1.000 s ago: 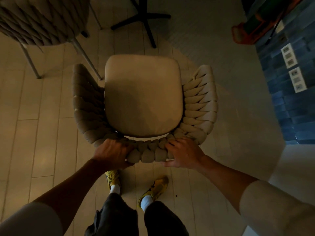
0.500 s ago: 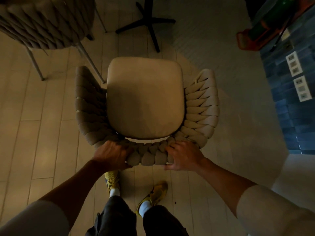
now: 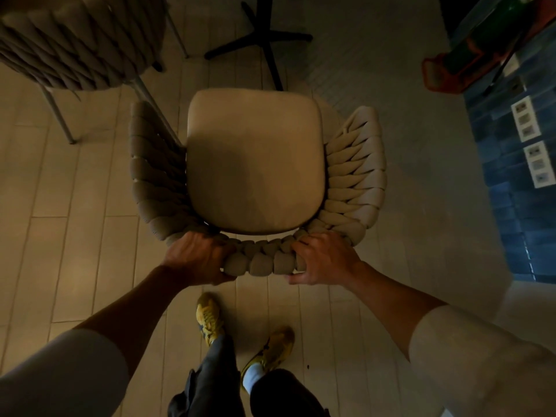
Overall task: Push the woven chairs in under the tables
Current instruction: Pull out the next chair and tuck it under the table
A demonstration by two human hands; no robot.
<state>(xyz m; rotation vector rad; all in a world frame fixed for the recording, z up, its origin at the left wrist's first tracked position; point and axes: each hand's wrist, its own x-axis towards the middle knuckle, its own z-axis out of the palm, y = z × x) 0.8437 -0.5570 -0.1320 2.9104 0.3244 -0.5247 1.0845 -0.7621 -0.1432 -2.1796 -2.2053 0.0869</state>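
The woven chair (image 3: 255, 164) stands on the pale plank floor (image 3: 75, 242), seen from straight above, its beige seat cushion (image 3: 254, 161) framed on three sides by thick braided rope. Both hands grasp the curved backrest at the edge of the chair nearest the person. The left hand (image 3: 195, 260) is clenched over the braid at the left corner of the back, its fingers (image 3: 210, 242) curled over the top toward the cushion and the thumb tucked under the outer side. The right hand (image 3: 325, 260) is wrapped around the right corner of the back in the same way, fingers (image 3: 304, 245) over the top, thumb pressing the outer face. Between the two hands a short run of braid is bare. Beyond the front of the chair, the black cross-shaped bench base (image 3: 264, 40) rests on the floor, close to the cushion's far edge. A second woven chair (image 3: 78, 40) stands beyond the chair's left arm, one of its metal legs just beside that arm. Behind the chair's back, the person's yellow shoes (image 3: 210, 317) stand on the planks.
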